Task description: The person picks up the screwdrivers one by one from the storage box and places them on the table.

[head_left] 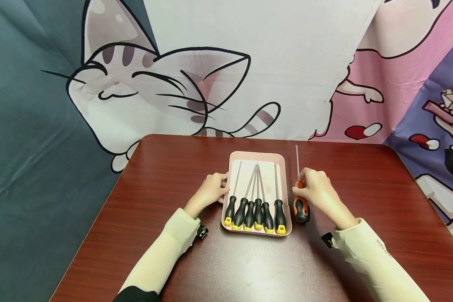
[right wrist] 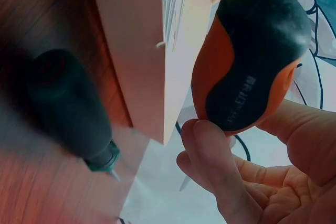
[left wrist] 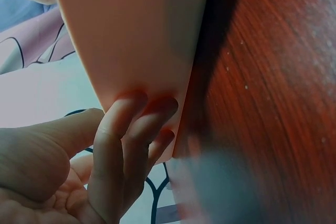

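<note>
Orange-and-black screwdriver (head_left: 299, 206): just right of the pink tray (head_left: 256, 156), shaft pointing away from me; my right hand (head_left: 318, 188) pinches it. Tray contents: six black-and-yellow screwdrivers (head_left: 259, 213), tips away from me. My left hand (head_left: 210, 188) grips its left edge. Reddish-brown tabletop (head_left: 181, 163) below, cat-print cloth (head_left: 305, 63) behind.

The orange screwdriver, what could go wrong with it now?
The orange screwdriver might slip, because the right hand grips only the shaft end of its handle. Its bare metal shaft could poke someone. If it knocks the tray beside it, the screwdrivers inside might roll into each other, since they lie close together.
</note>
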### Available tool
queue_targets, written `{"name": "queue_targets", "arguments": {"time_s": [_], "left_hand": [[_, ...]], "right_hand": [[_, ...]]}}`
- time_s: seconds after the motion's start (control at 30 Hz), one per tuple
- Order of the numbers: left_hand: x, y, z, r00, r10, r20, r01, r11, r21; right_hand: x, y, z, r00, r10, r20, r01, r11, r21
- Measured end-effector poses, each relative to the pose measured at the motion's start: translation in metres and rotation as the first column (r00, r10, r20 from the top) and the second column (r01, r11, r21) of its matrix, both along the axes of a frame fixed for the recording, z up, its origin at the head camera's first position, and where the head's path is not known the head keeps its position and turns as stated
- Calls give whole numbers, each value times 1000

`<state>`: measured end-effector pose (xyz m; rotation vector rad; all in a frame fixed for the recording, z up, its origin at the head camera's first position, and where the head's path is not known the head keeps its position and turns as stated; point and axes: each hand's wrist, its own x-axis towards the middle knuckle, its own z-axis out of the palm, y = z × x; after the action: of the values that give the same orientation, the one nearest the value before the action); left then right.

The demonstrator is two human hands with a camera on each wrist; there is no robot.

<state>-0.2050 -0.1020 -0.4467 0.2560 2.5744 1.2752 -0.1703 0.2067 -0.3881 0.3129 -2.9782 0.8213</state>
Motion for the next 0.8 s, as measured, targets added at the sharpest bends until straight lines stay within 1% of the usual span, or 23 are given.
{"name": "queue_targets", "arguments": {"time_s": [0.2, 0.47, 0.8], "left_hand": [[0, -1, 0, 1000, 0, 1, 0, 1000, -4], [0, -1, 1, 1000, -1, 3, 1, 1000, 8], [0, -1, 2, 1000, -9, 8, 9, 1000, 4]], "right_hand": [[2, 13, -2, 1000, 2, -28, -2, 1000, -9], [5, 28, -5, 999, -36, -20, 36, 999, 11], [6, 42, -9, 999, -24, -44, 25, 1000, 13]]}}
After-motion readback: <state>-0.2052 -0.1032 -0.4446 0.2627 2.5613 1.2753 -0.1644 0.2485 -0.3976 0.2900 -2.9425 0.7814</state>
